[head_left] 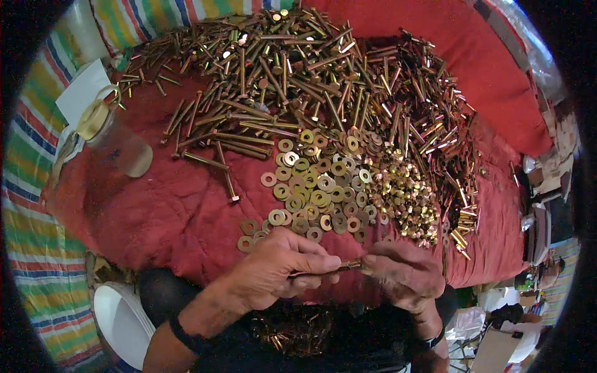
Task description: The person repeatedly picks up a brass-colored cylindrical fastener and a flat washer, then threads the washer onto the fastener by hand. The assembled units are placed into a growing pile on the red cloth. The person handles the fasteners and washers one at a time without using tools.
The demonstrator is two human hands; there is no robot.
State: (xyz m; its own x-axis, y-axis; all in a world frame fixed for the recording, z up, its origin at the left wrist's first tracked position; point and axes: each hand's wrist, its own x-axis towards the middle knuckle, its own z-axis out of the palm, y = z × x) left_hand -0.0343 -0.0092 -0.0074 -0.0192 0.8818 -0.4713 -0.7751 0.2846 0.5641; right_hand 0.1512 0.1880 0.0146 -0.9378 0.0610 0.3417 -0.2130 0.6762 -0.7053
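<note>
My left hand (289, 264) is closed, its thumb and fingers pinching a bolt (351, 265) that lies level in front of me. The bolt's threaded end points right, toward my right hand (407, 273). Bent fingers of that hand close round the tip of the thread and are smeared by motion; whatever they grip there is hidden. Just beyond my hands lies a heap of flat washers (317, 186). To its right is a pile of small brassy nuts (404, 199). A large heap of long hex bolts (298, 68) spreads behind both.
A red padded cloth (168, 214) lies under the hardware. At the left stands a clear jar (127, 149) with a yellowish lid. More metal pieces (292, 332) lie low at my lap. A white plastic stool (124, 320) is at lower left; striped sheeting (46, 248) runs along the left.
</note>
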